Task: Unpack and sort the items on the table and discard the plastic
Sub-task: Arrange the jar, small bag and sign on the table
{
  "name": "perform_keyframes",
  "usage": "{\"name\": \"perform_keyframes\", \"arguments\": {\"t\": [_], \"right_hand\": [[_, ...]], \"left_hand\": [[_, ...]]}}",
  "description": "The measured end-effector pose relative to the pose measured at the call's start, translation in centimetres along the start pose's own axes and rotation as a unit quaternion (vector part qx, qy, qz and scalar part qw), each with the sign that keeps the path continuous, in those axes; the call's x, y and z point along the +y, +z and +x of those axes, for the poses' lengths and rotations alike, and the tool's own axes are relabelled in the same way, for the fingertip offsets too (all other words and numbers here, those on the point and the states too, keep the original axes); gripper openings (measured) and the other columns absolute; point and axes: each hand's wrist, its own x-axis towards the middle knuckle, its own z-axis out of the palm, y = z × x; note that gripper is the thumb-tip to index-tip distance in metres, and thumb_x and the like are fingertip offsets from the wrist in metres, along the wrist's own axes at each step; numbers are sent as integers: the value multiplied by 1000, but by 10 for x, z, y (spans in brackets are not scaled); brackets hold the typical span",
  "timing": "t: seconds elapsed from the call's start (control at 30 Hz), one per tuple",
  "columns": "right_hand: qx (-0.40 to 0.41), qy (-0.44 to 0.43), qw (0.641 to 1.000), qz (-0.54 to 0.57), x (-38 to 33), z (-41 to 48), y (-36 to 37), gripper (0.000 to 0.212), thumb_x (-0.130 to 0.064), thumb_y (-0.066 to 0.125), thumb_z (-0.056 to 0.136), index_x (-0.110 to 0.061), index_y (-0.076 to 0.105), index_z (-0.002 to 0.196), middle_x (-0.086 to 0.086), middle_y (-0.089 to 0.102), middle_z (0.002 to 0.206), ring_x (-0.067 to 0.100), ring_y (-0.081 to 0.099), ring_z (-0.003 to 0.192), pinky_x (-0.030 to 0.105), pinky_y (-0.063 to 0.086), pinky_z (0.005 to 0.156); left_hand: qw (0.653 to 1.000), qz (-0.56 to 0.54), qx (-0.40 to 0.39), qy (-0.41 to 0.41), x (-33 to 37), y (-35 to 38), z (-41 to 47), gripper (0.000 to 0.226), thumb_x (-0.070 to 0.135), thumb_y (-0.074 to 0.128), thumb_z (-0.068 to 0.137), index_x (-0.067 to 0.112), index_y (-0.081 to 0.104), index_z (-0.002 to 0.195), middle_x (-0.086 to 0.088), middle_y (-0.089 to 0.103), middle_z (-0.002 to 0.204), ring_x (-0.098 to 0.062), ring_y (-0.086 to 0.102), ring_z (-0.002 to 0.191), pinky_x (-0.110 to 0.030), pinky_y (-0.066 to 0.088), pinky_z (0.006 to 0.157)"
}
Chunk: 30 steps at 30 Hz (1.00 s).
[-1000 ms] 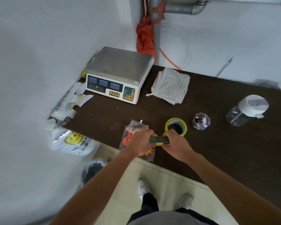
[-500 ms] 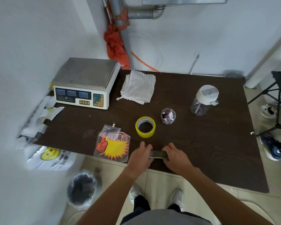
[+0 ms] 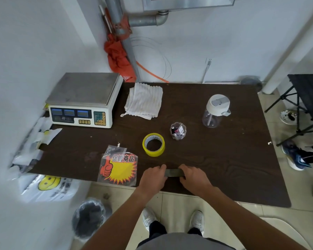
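Note:
Near the front edge of the dark table (image 3: 224, 168), my left hand (image 3: 153, 176) and my right hand (image 3: 193, 176) each grip one end of a small flat dark-green packet (image 3: 173, 172), which lies low on the tabletop. A clear plastic bag of red-and-yellow starburst price labels (image 3: 118, 166) lies just left of my left hand. A yellow tape roll (image 3: 153, 144) sits behind my hands. A small clear cup of little items (image 3: 178, 131) stands right of the tape.
A weighing scale (image 3: 83, 101) stands at the back left, a folded white cloth (image 3: 144, 101) beside it, and a clear bottle with a white lid (image 3: 215, 110) to the right. Plastic bags (image 3: 43, 186) hang off the left edge. A lined bin (image 3: 89, 219) stands on the floor.
My hands with the green packet have come back from beside the tape roll to the table's front edge. The camera has swung right, showing more of the table.

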Motion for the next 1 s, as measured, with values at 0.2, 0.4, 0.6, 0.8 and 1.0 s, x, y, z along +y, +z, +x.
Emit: {"name": "perform_keyframes", "arguments": {"t": [0.2, 0.4, 0.6, 0.8, 1.0], "right_hand": [[-23, 8, 1000, 15, 3, -4, 4, 39, -34, 56, 93, -25, 48, 130, -2, 67, 109, 18, 65, 92, 29, 50, 73], [-1, 29, 999, 25, 3, -3, 2, 32, -32, 56, 93, -24, 50, 123, 0, 68, 107, 21, 66, 92, 29, 43, 67], [1, 46, 999, 28, 3, -4, -3, 38, -34, 58, 93, -23, 48, 128, 0, 66, 114, 23, 65, 99, 33, 48, 76], [10, 60, 997, 47, 5, -4, -4, 29, -37, 62, 92, -21, 57, 116, -1, 59, 111, 22, 62, 96, 35, 49, 80], [6, 84, 988, 127, 9, -2, -5, 23, -34, 64, 92, -26, 61, 114, -3, 54, 109, 15, 58, 92, 28, 45, 74]], "left_hand": [[999, -32, -12, 16, -8, 5, 0, 34, 33, 58, 95, 20, 50, 125, -3, 65, 116, -29, 65, 104, -41, 48, 82], [999, -47, 7, 17, -10, 4, 5, 29, 34, 57, 96, 21, 49, 121, -1, 64, 114, -27, 66, 98, -40, 50, 79], [998, -66, 21, 4, -11, 3, 3, 27, 30, 56, 97, 20, 49, 121, -1, 61, 116, -28, 65, 99, -40, 49, 80], [983, -169, 17, -65, -10, 5, 4, 22, 27, 63, 94, 21, 56, 114, 1, 54, 113, -24, 62, 99, -41, 50, 86], [942, -301, -1, -145, -15, 4, 1, 23, 28, 73, 88, 22, 63, 109, 9, 61, 105, -14, 60, 98, -27, 45, 81]]}}
